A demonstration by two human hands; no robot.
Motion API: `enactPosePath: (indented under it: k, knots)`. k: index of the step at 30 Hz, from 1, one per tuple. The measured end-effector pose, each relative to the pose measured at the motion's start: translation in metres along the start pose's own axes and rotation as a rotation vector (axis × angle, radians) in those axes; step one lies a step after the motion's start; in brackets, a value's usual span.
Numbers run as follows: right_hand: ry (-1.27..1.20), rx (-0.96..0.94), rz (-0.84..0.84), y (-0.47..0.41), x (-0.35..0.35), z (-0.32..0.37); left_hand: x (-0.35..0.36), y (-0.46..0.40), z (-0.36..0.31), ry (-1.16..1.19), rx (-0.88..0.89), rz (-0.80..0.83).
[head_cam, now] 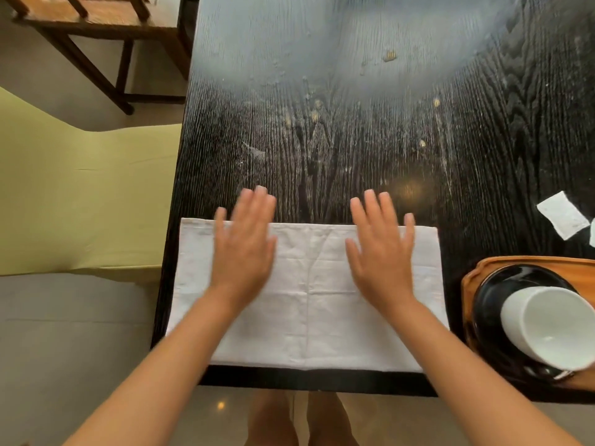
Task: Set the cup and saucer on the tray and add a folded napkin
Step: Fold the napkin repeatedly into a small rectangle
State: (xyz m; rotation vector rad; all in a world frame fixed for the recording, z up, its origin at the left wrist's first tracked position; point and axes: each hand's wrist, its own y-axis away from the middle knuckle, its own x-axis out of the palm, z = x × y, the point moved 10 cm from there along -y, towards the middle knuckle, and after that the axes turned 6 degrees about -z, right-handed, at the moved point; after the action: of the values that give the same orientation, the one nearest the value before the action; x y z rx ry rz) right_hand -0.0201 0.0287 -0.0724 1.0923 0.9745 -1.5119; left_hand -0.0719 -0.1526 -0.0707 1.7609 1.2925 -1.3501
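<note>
- Bare dark desk (354, 123) lies open beyond the napkin (309, 300), across its whole far half.
- On the right, the tray (470, 284) with saucer (495, 300) and cup (547, 323) blocks the near corner.
- Paper scraps (561, 215) lie just beyond the tray.

A white napkin (309, 294) lies spread on the dark wood-grain tabletop (354, 140) at its near edge, with the left hand (244, 246) and right hand (381, 249) lying flat on it, fingers straight and reaching past its far edge. To the right, a wooden tray (470, 284) holds a black saucer (492, 297) with a white cup (547, 326) on it. A small white paper piece (561, 215) lies beyond the tray.
</note>
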Motion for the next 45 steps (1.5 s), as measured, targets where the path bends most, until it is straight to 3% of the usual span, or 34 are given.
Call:
enactPosePath:
  k: [3, 7, 13, 17, 22, 26, 29, 34, 39, 45]
  knots:
    - [0.021, -0.071, 0.118, 0.019, 0.042, 0.035, 0.054, 0.023, -0.038, -0.056, 0.094, 0.182]
    - [0.094, -0.066, 0.162, 0.028, 0.057, 0.013, 0.069, 0.029, -0.016, -0.136, 0.116, 0.227]
    - [0.187, 0.072, 0.168, 0.038, 0.026, -0.081, 0.031, 0.055, 0.1, -0.185, -0.209, 0.17]
    - [0.204, 0.092, 0.165, 0.038, 0.024, -0.084, 0.027, 0.059, 0.116, -0.225, -0.196, 0.205]
    - [0.121, 0.178, 0.055, 0.055, 0.008, -0.058, 0.012, 0.063, 0.083, -0.18, -0.239, 0.101]
    - [0.068, -0.006, 0.132, 0.099, 0.033, 0.022, 0.036, 0.098, -0.014, -0.09, -0.023, 0.173]
    - [0.136, -0.071, 0.217, 0.131, 0.056, 0.037, 0.06, 0.125, -0.049, -0.117, 0.084, 0.259]
    - [0.189, -0.058, 0.247, 0.14, 0.048, -0.006, 0.055, 0.131, -0.01, -0.183, 0.005, 0.29]
    - [0.2, 0.077, 0.242, 0.15, 0.028, -0.059, 0.035, 0.145, 0.05, -0.203, -0.131, 0.283]
    - [0.223, 0.118, 0.272, 0.161, 0.022, -0.071, 0.028, 0.154, 0.073, -0.175, -0.112, 0.274]
